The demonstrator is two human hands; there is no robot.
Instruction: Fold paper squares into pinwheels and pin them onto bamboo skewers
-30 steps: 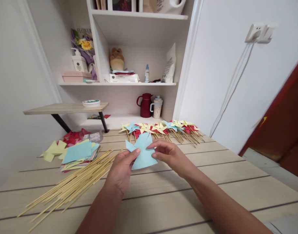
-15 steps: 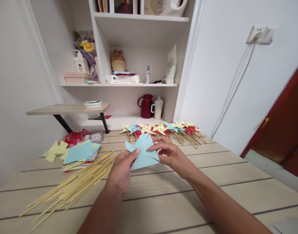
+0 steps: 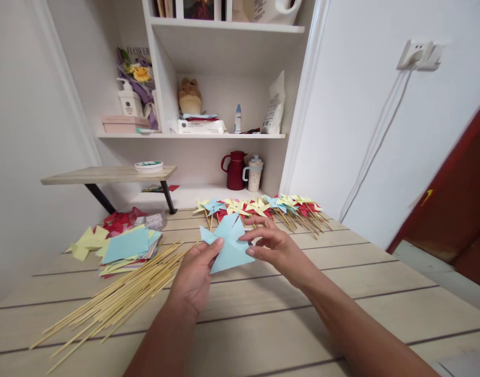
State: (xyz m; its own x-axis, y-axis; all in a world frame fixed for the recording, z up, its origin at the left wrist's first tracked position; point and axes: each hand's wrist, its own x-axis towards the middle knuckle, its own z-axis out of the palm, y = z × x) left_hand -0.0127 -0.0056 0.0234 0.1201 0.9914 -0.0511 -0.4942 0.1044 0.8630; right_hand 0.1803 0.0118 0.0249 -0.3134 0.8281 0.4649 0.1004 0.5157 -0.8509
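Note:
A light blue square of pinwheel paper point(image 3: 232, 255), slit in from its corners, is held up over the table. My left hand point(image 3: 194, 272) grips its left side, thumb on top and fingers underneath. The left corner is bent up in a point. At the right edge, my right hand point(image 3: 271, 243) has its thumb and fingertips on a slit corner flap, curling it inward. To the left lie a bundle of thin wooden sticks point(image 3: 125, 293) and a stack of coloured paper squares point(image 3: 127, 247).
Several finished pinwheels point(image 3: 259, 208) on sticks lie along the table's back. A yellow pinwheel shape point(image 3: 86, 243) and red paper pieces point(image 3: 118, 222) lie at left, near a clear plastic box point(image 3: 155, 219). Behind stand a red jug point(image 3: 236, 172), a cup point(image 3: 255, 175) and a small raised shelf point(image 3: 106, 175).
My right thumb has moved left and slightly up over the paper's right corner, carrying that flap inward. My left hand keeps its grip almost unmoved.

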